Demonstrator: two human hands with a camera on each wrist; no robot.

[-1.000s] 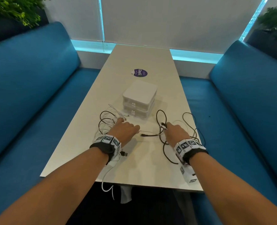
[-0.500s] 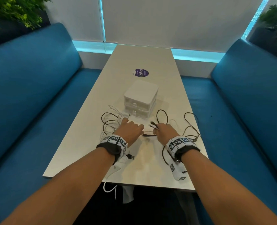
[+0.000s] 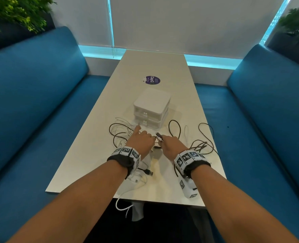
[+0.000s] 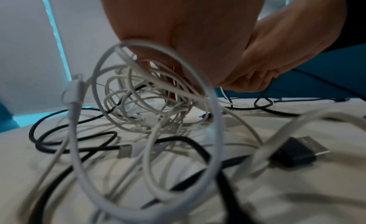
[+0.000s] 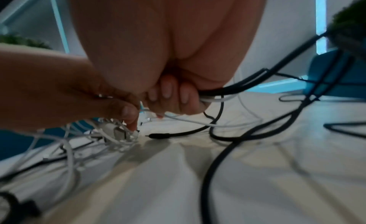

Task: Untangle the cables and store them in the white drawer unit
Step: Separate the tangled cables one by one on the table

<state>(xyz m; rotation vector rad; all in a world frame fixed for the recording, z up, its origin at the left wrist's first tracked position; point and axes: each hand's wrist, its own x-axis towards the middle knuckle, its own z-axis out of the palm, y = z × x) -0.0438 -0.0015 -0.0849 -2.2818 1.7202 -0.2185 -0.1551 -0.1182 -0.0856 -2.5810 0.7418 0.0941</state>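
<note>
On the left side of the table [image 3: 85,155], bare tabletop is running from the white cables [image 3: 120,127] out to the left edge, with the blue bench [image 3: 31,102] lying beyond it. One white lead is hanging off the near edge. The white tangle is sitting just left of and in front of the white drawer unit [image 3: 152,106], both drawers closed, the unit standing mid-table with open surface behind it up to a purple sticker [image 3: 151,80]. The left hand [image 3: 141,141] is reaching into the tangle, fingers curled down among the white loops; the left wrist view is showing them buried in the cords, though whether they are actually gripping any I cannot tell. A black USB plug [image 4: 297,150] is lying near that wrist. The right hand [image 3: 171,146] is closing round a bundle, fingers [image 5: 174,92] curled on black and white leads, a connector end [image 3: 159,136] sticking out between the two hands. To the right, the black cables [image 3: 203,144] are sprawling in loose loops, reaching close to the right table edge.
</note>
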